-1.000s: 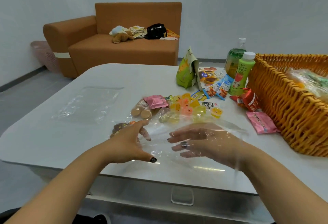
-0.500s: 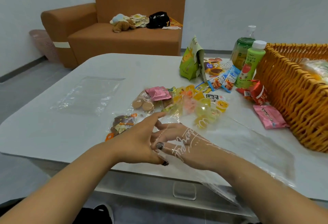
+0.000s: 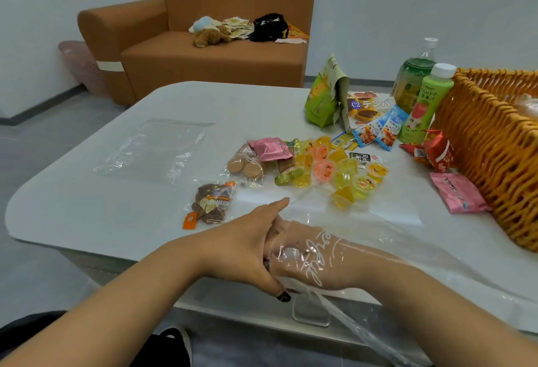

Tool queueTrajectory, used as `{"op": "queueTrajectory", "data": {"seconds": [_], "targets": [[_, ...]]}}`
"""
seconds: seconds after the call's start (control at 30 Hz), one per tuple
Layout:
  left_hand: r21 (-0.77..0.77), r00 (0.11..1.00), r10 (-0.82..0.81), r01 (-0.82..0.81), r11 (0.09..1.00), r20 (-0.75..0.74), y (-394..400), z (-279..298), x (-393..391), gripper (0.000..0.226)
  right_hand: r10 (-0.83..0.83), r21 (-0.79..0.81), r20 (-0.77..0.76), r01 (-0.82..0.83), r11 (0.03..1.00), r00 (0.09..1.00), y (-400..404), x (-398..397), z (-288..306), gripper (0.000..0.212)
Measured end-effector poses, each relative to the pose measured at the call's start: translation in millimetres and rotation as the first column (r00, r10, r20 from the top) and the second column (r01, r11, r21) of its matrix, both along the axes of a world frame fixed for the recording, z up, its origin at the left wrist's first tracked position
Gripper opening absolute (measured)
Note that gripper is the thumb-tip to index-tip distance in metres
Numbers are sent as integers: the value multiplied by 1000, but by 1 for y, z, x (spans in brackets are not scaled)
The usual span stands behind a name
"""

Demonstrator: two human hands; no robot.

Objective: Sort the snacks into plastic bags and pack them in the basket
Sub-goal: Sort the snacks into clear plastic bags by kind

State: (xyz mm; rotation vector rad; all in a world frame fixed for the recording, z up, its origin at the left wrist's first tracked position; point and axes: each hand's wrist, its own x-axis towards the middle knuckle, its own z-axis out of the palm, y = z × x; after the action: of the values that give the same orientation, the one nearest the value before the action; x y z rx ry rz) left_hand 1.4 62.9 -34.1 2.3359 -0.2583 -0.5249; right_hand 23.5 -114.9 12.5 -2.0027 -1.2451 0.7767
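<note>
A clear plastic bag (image 3: 387,238) lies over my right hand (image 3: 305,259), which is inside or under the film near the table's front edge. My left hand (image 3: 244,250) presses against my right hand's fingers and pinches the bag's edge. Just beyond them lies a heap of yellow and orange jelly cups (image 3: 334,168), with a pink wrapper (image 3: 270,148), a pack of round biscuits (image 3: 244,167) and a brown snack pack (image 3: 211,203). The wicker basket (image 3: 489,151) stands at the right with a filled bag inside.
A second clear bag (image 3: 154,148) lies flat on the left of the white table (image 3: 87,209). At the back right stand a green pouch (image 3: 323,96), a snack box (image 3: 366,107), two bottles (image 3: 422,101), red (image 3: 436,154) and pink packets (image 3: 457,192). A sofa (image 3: 203,58) is behind.
My right hand slid further into the clear bag and drew back toward me. My left hand closed in against it at the bag's edge. The view tilted down slightly.
</note>
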Motion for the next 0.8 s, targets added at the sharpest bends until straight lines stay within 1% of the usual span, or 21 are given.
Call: {"op": "queueTrajectory", "data": {"seconds": [0.03,0.07,0.13,0.17,0.2,0.23,0.27,0.3,0.33,0.4,0.47,0.5,0.57,0.63,0.67,0.7,0.77,0.8], "targets": [[-17,1000,7,-8,1000,-19,-2,3,0,124,-47,20,28,47,999,998,2,2,-7,20],[-46,998,10,-13,999,-60,-3,3,0,112,-87,31,14,86,996,996,4,6,-15,23],[-52,996,19,-24,998,-90,-6,5,1,78,-55,99,61,49,994,997,4,11,-23,25],[-38,995,29,-33,999,-101,-6,6,2,70,-53,111,87,43,993,995,4,12,-23,21],[-25,993,40,-43,999,-109,-4,5,3,68,-55,117,96,43,992,994,3,14,-23,17],[-14,993,55,-57,998,-103,-5,8,4,72,-79,132,116,64,989,990,2,15,-20,16],[-6,993,73,-74,997,-88,-3,9,5,79,-107,160,102,90,983,989,0,18,-18,15],[-16,992,99,-101,995,-76,-2,10,6,89,-160,177,62,147,973,985,-2,21,-17,15],[-28,989,134,-136,990,-60,-1,11,8,97,-211,199,10,205,958,977,-4,25,-16,19],[-59,978,209,-208,976,8,1,14,10,98,-314,233,-31,312,921,949,-8,29,-10,23],[-81,963,262,-257,963,65,3,12,13,95,-389,256,-79,396,882,918,-13,34,-5,22],[-82,959,271,-265,961,87,4,12,14,99,-397,254,-118,414,874,910,-16,35,-2,22],[-68,948,294,-288,955,120,6,12,16,111,-389,246,-135,411,878,912,-20,35,3,22],[-56,933,329,-324,944,145,10,15,19,110,-432,263,-113,447,855,895,-28,37,12,23],[-55,921,355,-351,935,160,13,19,20,109,-480,297,-126,495,817,868,-33,40,16,25],[-61,903,394,-389,919,172,16,22,22,108,-538,343,-184,567,749,823,-38,45,19,26],[-102,839,520,-510,854,162,25,28,26,102,-661,427,-314,723,542,681,-49,61,18,29],[-131,796,589,-575,808,139,30,29,27,100,-731,450,-329,780,434,597,-55,71,14,30]]}}
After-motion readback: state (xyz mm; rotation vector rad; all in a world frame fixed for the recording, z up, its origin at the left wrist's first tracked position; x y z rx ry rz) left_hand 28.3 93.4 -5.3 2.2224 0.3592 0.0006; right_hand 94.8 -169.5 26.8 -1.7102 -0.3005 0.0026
